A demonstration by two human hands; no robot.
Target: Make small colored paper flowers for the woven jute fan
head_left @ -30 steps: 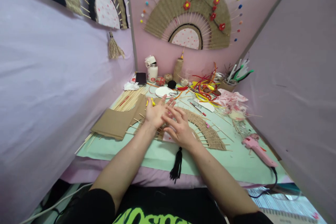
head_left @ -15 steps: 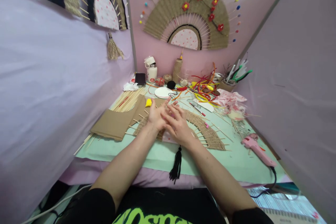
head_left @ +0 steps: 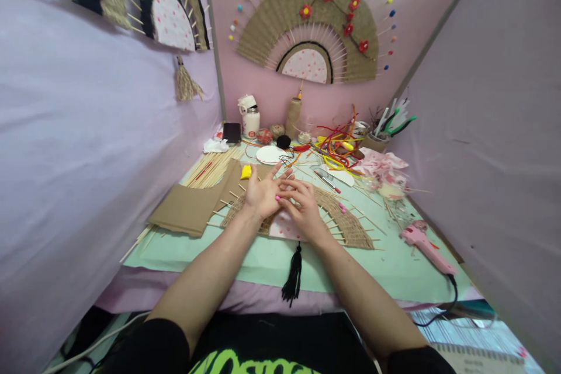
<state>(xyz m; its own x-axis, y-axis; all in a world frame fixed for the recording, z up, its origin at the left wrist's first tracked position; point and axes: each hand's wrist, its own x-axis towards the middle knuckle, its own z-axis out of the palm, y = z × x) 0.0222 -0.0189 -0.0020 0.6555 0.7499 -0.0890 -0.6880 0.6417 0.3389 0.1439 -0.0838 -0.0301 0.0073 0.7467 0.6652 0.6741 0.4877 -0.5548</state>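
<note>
My left hand (head_left: pixel 264 193) is palm up with its fingers spread, above the woven fan. Between the thumb and fingertips of my right hand (head_left: pixel 303 205) is a small pink ball (head_left: pixel 277 198), which looks like soft clay, at the edge of the left palm. Under both hands lies a fan of woven twine on thin sticks (head_left: pixel 349 225), its middle partly hidden. More small pink pieces (head_left: pixel 342 208) sit on the fan's right side. A black tassel (head_left: pixel 293 280) hangs from its lower edge, and a yellow lump (head_left: pixel 246 172) lies behind my left hand.
Brown cardboard (head_left: pixel 182 210) and thin sticks (head_left: pixel 210 166) lie at the left. A pink glue gun (head_left: pixel 427 248) with a cord rests at the right. Coloured pipe cleaners (head_left: pixel 337 146), a twine spool (head_left: pixel 294 117) and a white bottle (head_left: pixel 250 120) stand or lie at the back.
My hands have parted from lying palm against palm. The right fingers now pinch the pink ball, which was hidden before. The view has shifted slightly.
</note>
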